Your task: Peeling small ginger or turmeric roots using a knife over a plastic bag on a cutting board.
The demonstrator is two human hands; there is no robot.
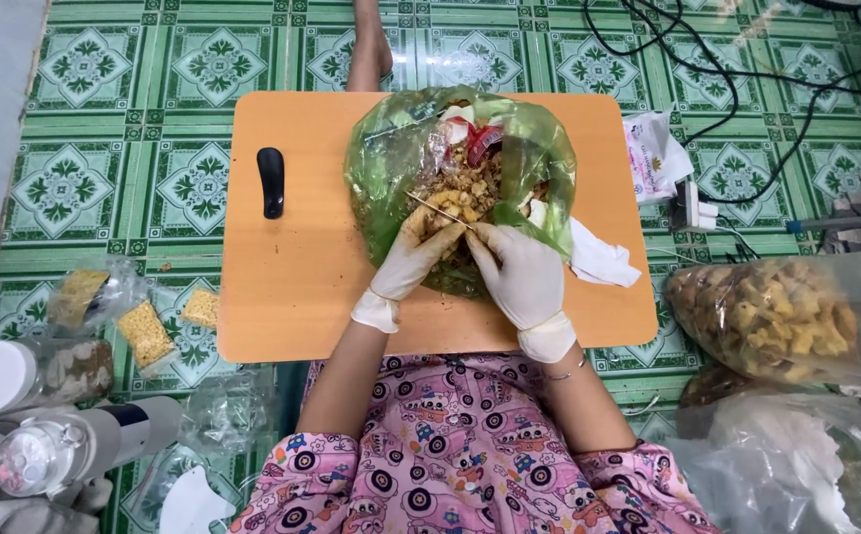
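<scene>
**Green bag of snack mix: handling and hand position**

Green plastic bag (391,168) lies on the orange table (302,287), near its centre, mouth spread wide toward the person. It holds a loose mound of tan and yellow snack pieces (462,193), with some red and white wrappers at the far side.

Handling properties, as judged from the view:
- The film is thin, soft and translucent. It has no stiffness of its own and will collapse or slide where it is not held.
- The contents look dry, light and crumbly, so pressure is likely to break them.
- The bag is best taken by its rim, on both sides of the opening, to keep the mouth spread.

Hand position:
- Both hands wear whitish gloves.
- The left hand (406,262) rests at the near edge of the opening, fingers curled inward onto the snack pieces and the film.
- The right hand (521,272) sits just beside it, fingers bent and pinching at the rim.
- A thin stick-like item (437,211) runs between the two hands. Which fingers grip it cannot be determined.

Nearby: a black handle-shaped object (271,181) on the table to the left, and white tissue (600,259) touching the bag on the right.
</scene>
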